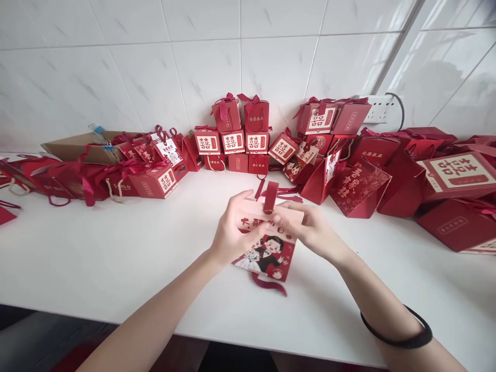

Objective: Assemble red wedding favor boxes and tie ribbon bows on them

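Midway along the front edge of the white table (pixel 170 243), a little back from it, I see a gift box (pixel 284 258) with a cartoon couple on its front; whether its base rests on the table or floats just above, I can't tell. The left hand (pixel 236 225) pinches its upper left side, thumb across the front, covering part of the lettering and one figure; the right hand (pixel 310 230) grips the upper right, thumb in front, most of its fingers lost behind. Between them a ribbon strip (pixel 270 198) stands up from the top; a ribbon tail (pixel 271 285) pokes out below, and how the two join is hidden.

Along the table's back edge crowd red boxes (pixel 232 142); those at the right and left edges of view are cut off; they partly cover a power strip (pixel 382 110) and a cardboard tray (pixel 70 148), whose contents are hard to sort out.
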### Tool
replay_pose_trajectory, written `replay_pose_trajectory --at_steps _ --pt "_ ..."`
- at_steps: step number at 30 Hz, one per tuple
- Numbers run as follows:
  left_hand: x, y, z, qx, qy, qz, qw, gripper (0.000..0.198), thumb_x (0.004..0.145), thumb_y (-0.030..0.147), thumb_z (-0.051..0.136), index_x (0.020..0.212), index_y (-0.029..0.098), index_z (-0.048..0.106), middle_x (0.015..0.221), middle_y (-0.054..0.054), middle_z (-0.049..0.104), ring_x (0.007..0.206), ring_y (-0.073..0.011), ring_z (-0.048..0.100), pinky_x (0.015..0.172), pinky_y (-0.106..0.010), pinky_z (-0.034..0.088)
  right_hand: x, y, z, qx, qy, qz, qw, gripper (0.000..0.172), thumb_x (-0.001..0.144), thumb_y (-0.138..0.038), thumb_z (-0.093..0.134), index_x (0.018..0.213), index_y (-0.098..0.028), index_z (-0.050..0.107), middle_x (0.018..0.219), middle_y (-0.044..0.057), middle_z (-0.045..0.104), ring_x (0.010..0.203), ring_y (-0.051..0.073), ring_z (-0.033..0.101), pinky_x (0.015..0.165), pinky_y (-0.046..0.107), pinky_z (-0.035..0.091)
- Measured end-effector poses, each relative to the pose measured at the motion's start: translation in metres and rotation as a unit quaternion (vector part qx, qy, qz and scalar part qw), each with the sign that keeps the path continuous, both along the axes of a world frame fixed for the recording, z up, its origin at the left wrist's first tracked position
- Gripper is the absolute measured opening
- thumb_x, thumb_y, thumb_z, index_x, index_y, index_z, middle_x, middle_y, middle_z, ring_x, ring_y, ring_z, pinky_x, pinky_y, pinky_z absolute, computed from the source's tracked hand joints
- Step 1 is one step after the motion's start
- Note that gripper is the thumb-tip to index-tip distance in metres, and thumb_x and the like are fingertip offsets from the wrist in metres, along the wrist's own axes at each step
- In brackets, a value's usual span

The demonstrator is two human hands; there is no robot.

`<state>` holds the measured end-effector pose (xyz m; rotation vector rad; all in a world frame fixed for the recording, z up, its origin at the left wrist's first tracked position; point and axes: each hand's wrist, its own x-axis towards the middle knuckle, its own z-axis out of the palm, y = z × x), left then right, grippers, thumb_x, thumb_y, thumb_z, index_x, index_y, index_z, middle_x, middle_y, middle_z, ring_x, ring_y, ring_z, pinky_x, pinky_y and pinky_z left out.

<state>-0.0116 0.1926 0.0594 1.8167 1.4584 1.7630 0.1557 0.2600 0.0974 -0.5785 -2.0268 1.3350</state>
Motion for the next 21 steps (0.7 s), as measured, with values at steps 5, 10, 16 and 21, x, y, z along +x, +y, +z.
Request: replay_pose_trajectory --at_steps 5,10,16,21 --pt "0.004 -0.003 0.008 0.038 0.01 0.045 0.998 0.02 0.081 0.024 0.06 0.1 0.022 0.057 0.096 -0.003 0.066 0.082 -0.0137 0.064 0.071 -0.023 0.051 -0.008 0.004 -0.011 0.023 0.076 -0.141 0.987 0.033 0.075 -0.044 0.069 0.095 -0.019 0.058 0.084 0.003 0.064 0.067 0.014 0.058 0.057 0.025 0.049" --pt "0.009 0.0 0.025 -0.009 -0.058 0.021 0.998 0.02 0.073 0.033 0.071 0.08 0.02 0.058 0.09 -0.003 0.068 0.086 -0.0167 0.065 0.075 -0.026 0.051 -0.011 0.0 -0.014 0.017 0.083 -0.116 0.99 0.029 0.077 -0.044 0.066 0.087 -0.02 0.054 0.075 0.0 0.06 0.058 0.011 0.053 0.05 0.022 0.044" --pt "0.0 0.012 0.038 -0.016 -0.102 0.075 0.992 0.021 0.069 0.036 0.073 0.077 0.019 0.064 0.077 -0.002 0.068 0.07 -0.0144 0.064 0.059 -0.022 0.05 -0.01 0.01 -0.02 -0.008 0.117 -0.106 0.987 0.041 0.082 -0.059 0.052 0.1 -0.023 0.05 0.096 0.005 0.061 0.086 0.017 0.06 0.071 0.03 0.051" --pt "-0.053 0.032 0.047 0.13 -0.246 0.19 0.942 0.028 0.065 0.037 0.075 0.082 0.02 0.061 0.083 -0.003 0.067 0.077 -0.0169 0.065 0.063 -0.026 0.053 -0.004 0.026 -0.031 0.017 -0.063 -0.198 0.978 0.046 0.078 -0.062 0.053 0.095 -0.019 0.048 0.106 0.011 0.058 0.094 0.023 0.059 0.08 0.04 0.049"
